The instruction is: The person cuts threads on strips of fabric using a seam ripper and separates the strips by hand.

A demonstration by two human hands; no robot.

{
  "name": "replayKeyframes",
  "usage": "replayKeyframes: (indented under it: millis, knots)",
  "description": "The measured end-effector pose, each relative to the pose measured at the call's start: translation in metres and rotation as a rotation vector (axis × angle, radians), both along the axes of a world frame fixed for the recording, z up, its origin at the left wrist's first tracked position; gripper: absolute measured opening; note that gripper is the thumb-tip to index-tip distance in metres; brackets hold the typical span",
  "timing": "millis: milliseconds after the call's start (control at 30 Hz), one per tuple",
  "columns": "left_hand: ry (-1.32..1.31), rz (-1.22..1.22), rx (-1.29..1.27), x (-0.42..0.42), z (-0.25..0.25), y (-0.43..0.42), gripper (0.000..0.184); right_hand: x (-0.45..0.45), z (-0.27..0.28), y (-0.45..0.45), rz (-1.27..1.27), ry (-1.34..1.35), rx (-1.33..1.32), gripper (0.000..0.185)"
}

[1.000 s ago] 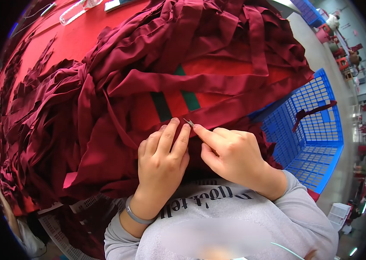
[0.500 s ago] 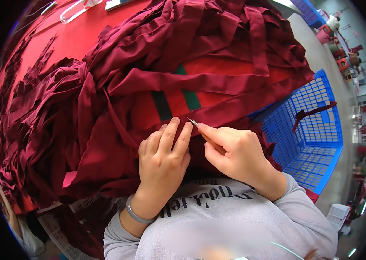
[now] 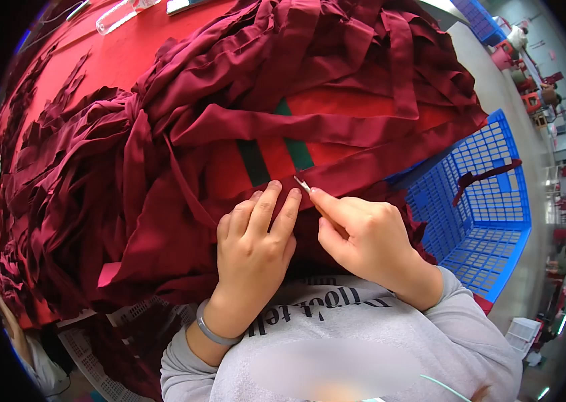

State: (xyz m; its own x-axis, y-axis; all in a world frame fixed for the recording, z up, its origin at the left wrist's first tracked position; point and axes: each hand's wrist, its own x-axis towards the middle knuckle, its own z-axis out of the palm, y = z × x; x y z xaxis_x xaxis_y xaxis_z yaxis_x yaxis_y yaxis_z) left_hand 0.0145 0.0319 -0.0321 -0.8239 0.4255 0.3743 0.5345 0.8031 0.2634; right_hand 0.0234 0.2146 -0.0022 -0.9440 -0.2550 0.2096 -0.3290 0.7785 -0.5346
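Many long, smooth maroon fabric strips (image 3: pixel 95 181) lay heaped over a bright red tabletop (image 3: pixel 122 60), beside an open blue plastic lattice basket (image 3: pixel 494 231) at right. One wide, flat maroon strip (image 3: pixel 377 161) stretched across their near side. The left hand (image 3: pixel 253 244) lay palm down, fingers extended and slightly spread, fingertips resting on that strip. The right hand (image 3: pixel 373 231), fingers curled, pinched a slim, pointed metal tool (image 3: pixel 304 185), its tip over the strip; whether it touched was unclear.

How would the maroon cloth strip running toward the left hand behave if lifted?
The cloth strip would likely flop, since similar strips crumple and fold in the pile. It looks thin, so probably light. Overlapping strips might drag along.
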Motion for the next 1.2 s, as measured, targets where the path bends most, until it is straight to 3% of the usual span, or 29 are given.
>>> replayKeyframes:
  millis: [333, 633, 767, 833, 900, 933, 1067, 1200]
  knots:
    - [-0.004, -0.01, 0.002, 0.0, 0.0, -0.001, 0.049, 0.0, -0.006, -0.012, -0.018, 0.069, 0.112, 0.037]
    - [-0.029, -0.004, -0.001, 0.001, 0.001, -0.001, 0.05, -0.002, -0.006, -0.004, -0.114, -0.125, -0.354, 0.036]
    - [-0.023, -0.014, 0.019, 0.0, 0.001, -0.002, 0.051, -0.005, 0.002, 0.013, 0.011, -0.244, -0.43, 0.039]
    - [-0.028, -0.013, 0.068, 0.0, -0.002, -0.003, 0.052, -0.008, 0.023, 0.027, -0.061, -0.413, -0.34, 0.039]
    - [-0.044, -0.01, 0.147, -0.001, -0.006, -0.004, 0.053, -0.013, 0.026, 0.035, -0.047, -0.298, -0.254, 0.033]
    - [-0.042, -0.013, 0.149, -0.001, -0.006, -0.004, 0.053, -0.015, 0.026, 0.029, -0.092, -0.16, -0.196, 0.022]
    - [-0.009, -0.015, 0.165, -0.001, -0.008, -0.004, 0.047, -0.028, 0.012, -0.006, -0.046, 0.089, -0.114, 0.013]
    - [-0.01, -0.023, 0.19, -0.002, -0.009, -0.007, 0.04, -0.041, 0.001, -0.025, 0.026, 0.073, 0.056, 0.013]
